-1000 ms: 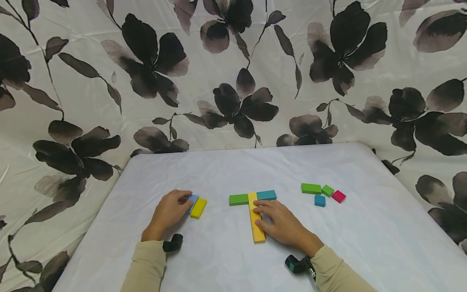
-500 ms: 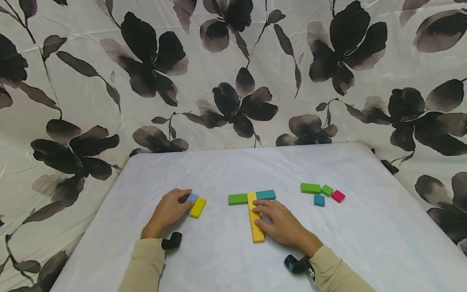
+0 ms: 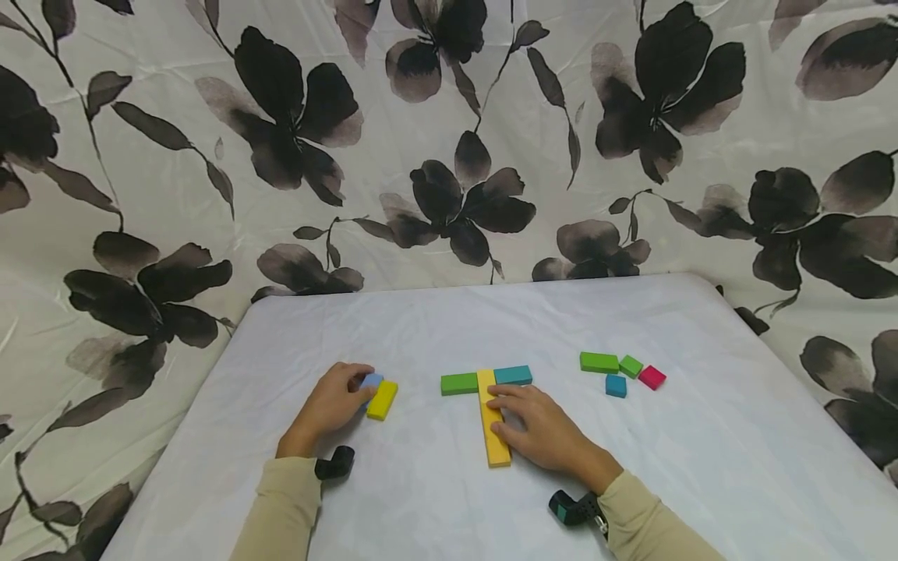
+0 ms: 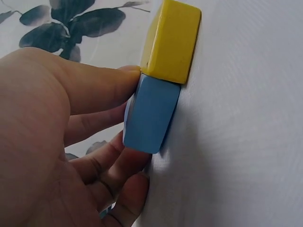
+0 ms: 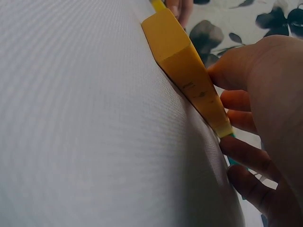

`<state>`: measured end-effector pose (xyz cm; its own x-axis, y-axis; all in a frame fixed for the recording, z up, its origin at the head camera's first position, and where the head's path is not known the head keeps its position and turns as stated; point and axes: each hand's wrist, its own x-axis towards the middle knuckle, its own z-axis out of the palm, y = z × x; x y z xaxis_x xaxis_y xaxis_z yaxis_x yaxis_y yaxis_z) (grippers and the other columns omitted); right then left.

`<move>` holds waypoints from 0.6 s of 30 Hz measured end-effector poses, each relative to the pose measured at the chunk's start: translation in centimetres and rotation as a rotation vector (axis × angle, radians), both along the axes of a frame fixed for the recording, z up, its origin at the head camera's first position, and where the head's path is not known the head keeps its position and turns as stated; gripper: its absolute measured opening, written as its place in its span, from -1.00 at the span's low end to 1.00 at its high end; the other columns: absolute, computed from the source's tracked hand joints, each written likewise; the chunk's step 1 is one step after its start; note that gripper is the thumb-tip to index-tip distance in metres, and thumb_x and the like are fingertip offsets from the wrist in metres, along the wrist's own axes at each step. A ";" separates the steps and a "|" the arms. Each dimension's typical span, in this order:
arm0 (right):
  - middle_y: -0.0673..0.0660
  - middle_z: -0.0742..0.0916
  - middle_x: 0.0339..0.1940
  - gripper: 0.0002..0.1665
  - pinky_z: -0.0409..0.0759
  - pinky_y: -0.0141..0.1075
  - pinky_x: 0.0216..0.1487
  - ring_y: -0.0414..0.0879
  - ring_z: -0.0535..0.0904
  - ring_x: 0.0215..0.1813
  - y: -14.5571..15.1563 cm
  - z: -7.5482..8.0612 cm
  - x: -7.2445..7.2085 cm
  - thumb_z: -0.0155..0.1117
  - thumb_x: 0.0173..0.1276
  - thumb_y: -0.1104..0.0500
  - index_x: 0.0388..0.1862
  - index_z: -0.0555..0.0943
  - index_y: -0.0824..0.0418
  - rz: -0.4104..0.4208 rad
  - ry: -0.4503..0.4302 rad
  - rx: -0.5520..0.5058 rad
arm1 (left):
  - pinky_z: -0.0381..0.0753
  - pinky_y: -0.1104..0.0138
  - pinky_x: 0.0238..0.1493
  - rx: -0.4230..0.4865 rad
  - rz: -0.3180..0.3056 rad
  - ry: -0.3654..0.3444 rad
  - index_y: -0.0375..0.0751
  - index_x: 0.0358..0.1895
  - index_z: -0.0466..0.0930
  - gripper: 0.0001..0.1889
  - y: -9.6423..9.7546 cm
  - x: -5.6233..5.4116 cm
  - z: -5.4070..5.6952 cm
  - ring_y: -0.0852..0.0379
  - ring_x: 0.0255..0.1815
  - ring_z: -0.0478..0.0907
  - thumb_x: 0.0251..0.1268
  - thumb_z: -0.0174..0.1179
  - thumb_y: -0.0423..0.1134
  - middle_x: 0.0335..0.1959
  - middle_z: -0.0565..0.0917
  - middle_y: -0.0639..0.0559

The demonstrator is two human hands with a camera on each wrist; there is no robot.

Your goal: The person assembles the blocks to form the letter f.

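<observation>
With thumb and fingers, my left hand (image 3: 327, 405) pinches a blue wooden block (image 4: 151, 113), which lies side by side with a short yellow block (image 3: 382, 400). The left thumb tip sits where the two blocks meet in the left wrist view. My right hand (image 3: 546, 428) rests its fingertips and thumb on a long orange-yellow block (image 3: 494, 436). That long block's far end stands between a green block (image 3: 459, 383) on its left and a teal block (image 3: 514, 375) on its right, forming a T. My hand covers part of its right side.
Off to the right lies a loose group: a green block (image 3: 599, 361), a small green cube (image 3: 631, 366), a red cube (image 3: 652, 378) and a blue cube (image 3: 616, 386). White cloth covers the table (image 3: 435, 514); a floral curtain (image 3: 449, 117) hangs behind its far edge.
My left hand has shifted slightly to the right and covers more of the blue block. The right hand and the other blocks have stayed put.
</observation>
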<state>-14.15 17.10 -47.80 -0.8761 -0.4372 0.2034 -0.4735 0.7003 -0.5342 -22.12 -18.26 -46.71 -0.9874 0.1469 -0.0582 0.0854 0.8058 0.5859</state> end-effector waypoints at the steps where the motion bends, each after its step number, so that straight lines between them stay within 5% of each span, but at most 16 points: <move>1: -0.06 0.52 0.41 -0.55 0.34 0.00 0.39 -0.03 0.37 0.43 0.0 0.0 0.0 0.28 0.46 -0.04 0.26 0.63 0.07 0.003 0.000 0.000 | 0.49 0.09 0.02 0.003 0.001 -0.003 -0.22 0.31 0.52 -0.55 0.0 0.0 0.0 -0.05 -0.06 0.44 0.43 0.23 -0.17 0.03 0.51 -0.14; 18: -0.05 0.53 0.40 -0.54 0.34 0.01 0.39 -0.03 0.38 0.43 0.0 -0.2 0.0 0.28 0.46 -0.04 0.26 0.63 0.08 0.006 0.006 -0.010 | 0.56 -0.04 0.10 0.036 0.059 -0.016 -0.10 0.28 0.52 -0.57 0.9 0.3 0.3 -0.11 0.08 0.54 0.38 0.27 -0.18 0.20 0.57 -0.19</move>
<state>-14.15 17.12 -47.96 -0.8725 -0.4399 0.2126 -0.4803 0.6924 -0.5385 -21.86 -17.41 -46.45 -0.9934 0.0910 -0.0700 0.0287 0.7873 0.6159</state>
